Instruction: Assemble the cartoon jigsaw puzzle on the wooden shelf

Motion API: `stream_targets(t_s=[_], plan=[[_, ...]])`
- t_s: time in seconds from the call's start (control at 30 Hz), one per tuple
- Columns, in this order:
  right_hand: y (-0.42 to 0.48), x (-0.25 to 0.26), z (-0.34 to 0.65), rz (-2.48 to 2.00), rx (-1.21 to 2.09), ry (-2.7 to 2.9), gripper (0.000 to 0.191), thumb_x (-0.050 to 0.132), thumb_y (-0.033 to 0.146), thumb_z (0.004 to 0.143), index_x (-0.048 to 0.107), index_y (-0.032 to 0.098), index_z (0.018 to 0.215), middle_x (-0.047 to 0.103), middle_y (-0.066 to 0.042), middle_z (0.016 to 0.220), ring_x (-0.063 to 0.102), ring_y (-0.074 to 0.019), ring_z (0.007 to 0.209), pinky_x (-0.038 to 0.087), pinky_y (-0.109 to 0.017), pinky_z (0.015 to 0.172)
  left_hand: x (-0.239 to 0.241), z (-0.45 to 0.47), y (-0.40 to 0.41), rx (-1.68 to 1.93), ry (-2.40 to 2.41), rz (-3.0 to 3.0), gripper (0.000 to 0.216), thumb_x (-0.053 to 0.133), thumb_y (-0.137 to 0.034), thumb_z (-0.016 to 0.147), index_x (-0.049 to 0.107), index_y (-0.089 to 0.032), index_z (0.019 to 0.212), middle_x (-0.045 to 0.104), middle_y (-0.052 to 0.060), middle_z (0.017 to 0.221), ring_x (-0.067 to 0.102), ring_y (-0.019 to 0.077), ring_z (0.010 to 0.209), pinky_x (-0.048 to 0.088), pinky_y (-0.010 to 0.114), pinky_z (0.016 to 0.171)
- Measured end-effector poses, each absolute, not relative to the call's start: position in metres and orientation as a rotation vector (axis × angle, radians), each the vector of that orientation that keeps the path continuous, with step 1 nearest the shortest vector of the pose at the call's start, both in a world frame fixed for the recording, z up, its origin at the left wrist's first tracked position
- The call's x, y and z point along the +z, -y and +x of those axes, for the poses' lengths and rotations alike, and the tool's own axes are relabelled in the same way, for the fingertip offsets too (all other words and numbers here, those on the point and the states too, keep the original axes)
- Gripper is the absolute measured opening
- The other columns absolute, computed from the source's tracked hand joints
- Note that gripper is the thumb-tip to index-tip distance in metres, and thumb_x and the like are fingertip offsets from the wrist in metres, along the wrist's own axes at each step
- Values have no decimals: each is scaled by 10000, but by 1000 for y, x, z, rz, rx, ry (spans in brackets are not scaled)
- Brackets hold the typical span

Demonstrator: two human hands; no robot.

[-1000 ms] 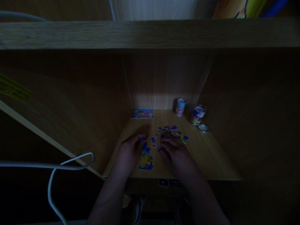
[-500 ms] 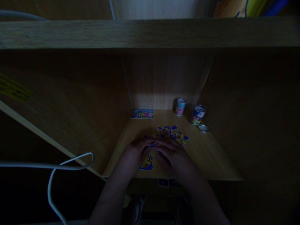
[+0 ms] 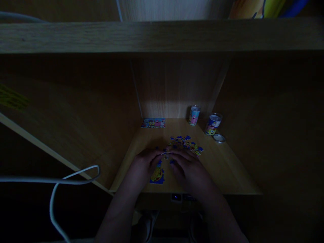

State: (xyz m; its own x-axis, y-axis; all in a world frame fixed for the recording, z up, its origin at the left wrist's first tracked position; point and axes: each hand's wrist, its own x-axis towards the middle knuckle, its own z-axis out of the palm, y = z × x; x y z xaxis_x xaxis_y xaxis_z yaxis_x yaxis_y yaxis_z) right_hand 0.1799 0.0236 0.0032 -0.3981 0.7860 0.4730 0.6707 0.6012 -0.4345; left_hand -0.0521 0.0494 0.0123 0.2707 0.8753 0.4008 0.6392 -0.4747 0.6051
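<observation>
Between the fingertips of my left hand point(image 3: 144, 164) and my right hand point(image 3: 186, 165), a small pale-edged puzzle piece point(image 3: 166, 153) is pinched just above the shelf board. Both hands are closed on it, thumbs towards me. Close to my left hand lies a joined section of jigsaw puzzle point(image 3: 157, 174) with a burger picture on blue. Past my fingers spreads a heap of loose puzzle pieces point(image 3: 186, 143), blue, yellow and red; my right hand partly covers its near side. The dim light leaves the held piece's picture unclear.
At the back left lies a cartoon picture card point(image 3: 153, 123). Two cartoon tins, a smaller tin point(image 3: 194, 115) and a larger tin point(image 3: 213, 125), stand at the right beside a round lid point(image 3: 219, 138). A thick upper shelf edge point(image 3: 162, 36) crosses above; a white cable point(image 3: 54, 195) hangs left.
My hands have drawn slightly apart, and the pinched piece shows between the fingertips. More of the burger section is uncovered. The rest stays in place, with a slight shift of view.
</observation>
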Motion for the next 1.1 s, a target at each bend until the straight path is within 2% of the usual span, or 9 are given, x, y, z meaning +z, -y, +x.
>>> stream_targets(t_s=[0.13, 0.27, 0.5, 0.83, 1.0, 1.1], plan=[[-23, 3, 181, -1100, 228, 2197, 419, 608, 191, 1091, 695, 273, 1492, 708, -50, 1577, 647, -256, 1464, 519, -546, 1280, 14, -51, -48, 1067, -1405, 2197, 199, 653, -274, 1070, 836, -289, 1148, 881, 31, 1118, 838, 238, 1012, 647, 363, 991], [-22, 4, 181, -1065, 231, 2223, 420, 587, 197, 1099, 691, 267, 1501, 711, -54, 1571, 652, -245, 1459, 534, -526, 1272, 21, -50, -45, 1064, -1466, 2096, 219, 627, -340, 1092, 837, -279, 1083, 889, 21, 1058, 842, 234, 945, 659, 346, 920], [-27, -3, 178, -1321, 215, 2071, 471, 613, 230, 1089, 651, 232, 1558, 680, -121, 1599, 621, -327, 1503, 494, -615, 1305, 20, -57, -49, 1117, -1696, 1968, 250, 617, -378, 1095, 834, -265, 1046, 883, 36, 1024, 837, 253, 912, 643, 350, 841], [-25, -4, 179, -1276, 215, 2206, 623, 619, 285, 1086, 507, 202, 1693, 594, -115, 1700, 488, -316, 1631, 410, -601, 1373, 13, -59, -55, 884, -1999, 2161, 231, 641, -282, 1064, 856, -230, 998, 867, 109, 1046, 822, 290, 934, 613, 385, 852], [-25, -7, 178, -1337, 203, 2196, 604, 627, 309, 1082, 550, 164, 1664, 599, -138, 1692, 489, -330, 1626, 401, -602, 1373, 12, -58, -55, 871, -2079, 2162, 150, 692, -294, 1036, 832, -241, 1022, 860, 97, 1013, 807, 275, 861, 603, 352, 770], [-25, -8, 176, -1380, 191, 2158, 552, 626, 323, 1086, 606, 167, 1614, 626, -150, 1662, 514, -338, 1600, 411, -615, 1359, 12, -57, -55, 867, -2121, 2102, 148, 674, -273, 1047, 810, -220, 1068, 844, 106, 1018, 800, 278, 888, 612, 365, 817]])
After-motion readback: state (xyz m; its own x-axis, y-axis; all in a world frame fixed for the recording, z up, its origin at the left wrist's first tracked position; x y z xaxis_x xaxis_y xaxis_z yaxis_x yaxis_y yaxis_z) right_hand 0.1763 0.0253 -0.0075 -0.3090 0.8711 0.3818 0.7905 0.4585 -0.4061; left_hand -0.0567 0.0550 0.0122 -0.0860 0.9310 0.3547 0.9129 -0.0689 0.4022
